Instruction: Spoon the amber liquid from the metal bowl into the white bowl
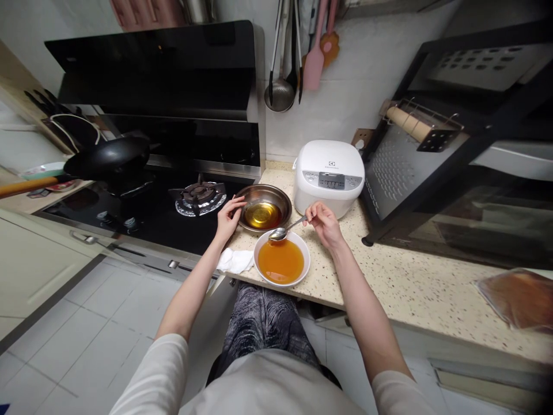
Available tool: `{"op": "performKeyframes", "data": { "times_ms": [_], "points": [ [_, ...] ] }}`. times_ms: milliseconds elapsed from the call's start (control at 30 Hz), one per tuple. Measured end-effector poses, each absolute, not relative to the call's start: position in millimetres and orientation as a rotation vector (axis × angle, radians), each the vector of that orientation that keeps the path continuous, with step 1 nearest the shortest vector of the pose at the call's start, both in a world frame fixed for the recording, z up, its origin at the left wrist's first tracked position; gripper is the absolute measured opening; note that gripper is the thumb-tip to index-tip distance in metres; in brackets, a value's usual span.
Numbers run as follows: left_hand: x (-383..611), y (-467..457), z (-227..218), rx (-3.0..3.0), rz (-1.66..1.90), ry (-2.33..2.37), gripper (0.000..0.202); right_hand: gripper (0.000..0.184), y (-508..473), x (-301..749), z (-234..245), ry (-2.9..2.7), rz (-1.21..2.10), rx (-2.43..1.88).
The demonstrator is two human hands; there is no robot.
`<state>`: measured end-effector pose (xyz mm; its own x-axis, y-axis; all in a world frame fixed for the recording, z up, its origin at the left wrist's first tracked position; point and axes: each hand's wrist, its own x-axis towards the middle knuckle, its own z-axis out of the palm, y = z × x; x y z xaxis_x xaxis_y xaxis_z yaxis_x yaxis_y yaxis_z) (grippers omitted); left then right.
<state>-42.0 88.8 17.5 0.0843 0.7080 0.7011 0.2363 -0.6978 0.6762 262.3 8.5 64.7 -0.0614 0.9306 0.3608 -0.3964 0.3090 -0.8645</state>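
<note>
My right hand (325, 223) pinches the handle of a metal spoon (279, 234). The spoon's bowl hangs over the far edge of a white bowl (307, 259), which holds orange-brown liquid (280, 262). Just behind stands a wide stainless steel bowl (283, 199) with clear golden liquid (261, 215) in its bottom. At that steel bowl's left rim, my left hand (228, 219) has its fingers and thumb closed on the edge. A crumpled white tissue (236, 261) lies on the counter left of the white bowl.
A white rice cooker (330, 173) stands behind my right hand. To the left are a gas burner (200, 196) and a black wok (110, 158). A dark rack (406, 167) rises at right, near a bagged brown item (518, 297). Utensils (280, 92) hang on the wall.
</note>
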Motion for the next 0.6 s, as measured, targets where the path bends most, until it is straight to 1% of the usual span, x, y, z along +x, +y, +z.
{"op": "performKeyframes", "data": {
  "times_ms": [333, 600],
  "points": [
    [-42.3, 90.7, 15.2, 1.985, 1.662, 0.911, 0.018, 0.041, 1.0, 268.2, 72.6, -1.312, 1.148, -0.603],
    [-43.1, 92.1, 13.6, 1.986, 1.660, 0.922, 0.019, 0.042, 7.3, 268.7, 70.5, -1.108, 1.105, -0.625]
  ]
}}
